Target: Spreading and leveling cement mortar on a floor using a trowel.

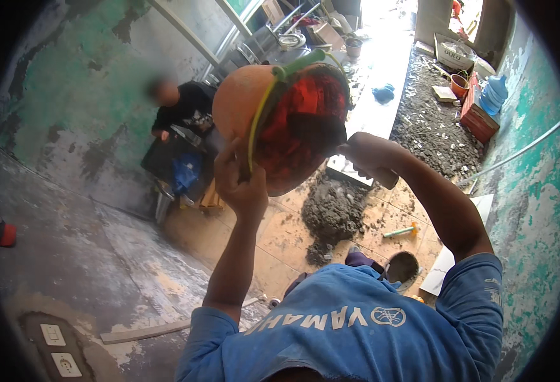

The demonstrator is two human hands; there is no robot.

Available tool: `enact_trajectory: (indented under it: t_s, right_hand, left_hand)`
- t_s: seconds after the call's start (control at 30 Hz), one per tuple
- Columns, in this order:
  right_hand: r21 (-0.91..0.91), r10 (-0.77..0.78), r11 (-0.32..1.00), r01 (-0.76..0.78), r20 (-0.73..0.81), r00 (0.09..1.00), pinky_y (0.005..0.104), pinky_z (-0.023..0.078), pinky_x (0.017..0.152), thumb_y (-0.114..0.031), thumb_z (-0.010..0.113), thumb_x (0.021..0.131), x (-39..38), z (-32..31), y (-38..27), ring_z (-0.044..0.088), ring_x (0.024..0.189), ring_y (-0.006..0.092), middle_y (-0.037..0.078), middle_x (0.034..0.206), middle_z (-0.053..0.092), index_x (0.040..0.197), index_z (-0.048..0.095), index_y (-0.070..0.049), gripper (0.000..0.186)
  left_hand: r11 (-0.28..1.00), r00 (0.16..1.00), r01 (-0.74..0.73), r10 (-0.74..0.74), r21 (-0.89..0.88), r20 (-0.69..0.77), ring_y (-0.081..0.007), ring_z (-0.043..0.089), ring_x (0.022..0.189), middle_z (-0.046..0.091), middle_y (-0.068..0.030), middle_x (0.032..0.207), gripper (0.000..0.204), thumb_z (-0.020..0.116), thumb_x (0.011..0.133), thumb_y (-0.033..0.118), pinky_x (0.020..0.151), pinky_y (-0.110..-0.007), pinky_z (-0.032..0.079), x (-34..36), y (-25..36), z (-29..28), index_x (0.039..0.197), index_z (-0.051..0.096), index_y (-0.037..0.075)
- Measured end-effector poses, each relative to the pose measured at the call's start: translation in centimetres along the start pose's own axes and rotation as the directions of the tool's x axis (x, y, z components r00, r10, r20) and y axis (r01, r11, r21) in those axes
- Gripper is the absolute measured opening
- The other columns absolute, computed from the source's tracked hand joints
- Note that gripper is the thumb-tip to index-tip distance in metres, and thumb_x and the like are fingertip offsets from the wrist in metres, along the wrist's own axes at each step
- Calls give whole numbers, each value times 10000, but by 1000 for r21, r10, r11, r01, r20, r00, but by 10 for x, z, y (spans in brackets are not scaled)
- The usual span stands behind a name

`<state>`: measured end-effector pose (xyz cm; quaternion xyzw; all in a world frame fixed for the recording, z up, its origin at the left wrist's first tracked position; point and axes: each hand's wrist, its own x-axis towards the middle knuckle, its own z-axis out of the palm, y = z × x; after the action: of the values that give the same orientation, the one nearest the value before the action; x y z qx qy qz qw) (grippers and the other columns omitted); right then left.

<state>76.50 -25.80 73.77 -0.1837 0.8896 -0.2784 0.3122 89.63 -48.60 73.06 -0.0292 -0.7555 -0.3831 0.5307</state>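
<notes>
Raised in front of me is an orange bucket [245, 95], tilted so its red, grime-streaked inside faces me. Its yellow wire bail with a green grip [300, 63] lies across the upper rim. My left hand [240, 181] supports the bucket, gripping its lower left rim. With my right hand [372, 156] I hold a trowel by its handle [387, 179]. The dark trowel blade [317, 132] reaches into the bucket's mouth. Below, a heap of wet grey mortar [332, 207] rests on the tiled floor.
Another person [187, 111] in black is at the left, by the peeling green wall. A hammer-like tool with a green handle [400, 231] and a round container [402, 267] are near my feet. Rubble [430, 121], a blue water jug [493, 94] and an orange pail [459, 84] stand far right.
</notes>
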Motion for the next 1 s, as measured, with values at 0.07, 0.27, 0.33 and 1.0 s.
enact_trajectory:
  t_s: [0.07,0.27,0.33,1.0]
  right_hand:
    - [52,-154,986,156,-38,987,310,496,447,-381,491,948,8,5,-4,592,493,181,83,619,581,899,646,13,426]
    - [598,-386,781,178,238,891,306,467,430,-375,477,962,42,33,15,559,489,162,61,636,554,826,571,-33,380]
    - [660,-400,748,64,373,837,299,474,434,-397,490,955,52,41,30,561,509,152,47,677,564,869,592,-22,398]
    - [29,90,996,-86,-308,947,516,468,724,-302,592,864,164,283,341,595,816,454,234,864,621,1018,493,-42,318]
  left_hand:
    - [991,991,-131,130,28,26,-261,579,1090,585,-130,1162,228,583,689,-100,921,-321,447,4,8,9,910,614,-51]
    - [998,986,-66,62,19,157,-202,592,1009,591,-104,1154,330,612,692,-92,860,-301,466,-5,-10,45,1018,616,-45]
    - [875,905,420,-423,-241,42,-178,583,988,604,-87,1109,377,606,739,-73,852,-294,464,-20,-16,62,1114,573,-42]
    - [101,-10,969,-898,-227,-440,-241,607,993,599,-119,1122,335,605,855,75,852,-357,516,-319,-89,-80,1163,551,-43]
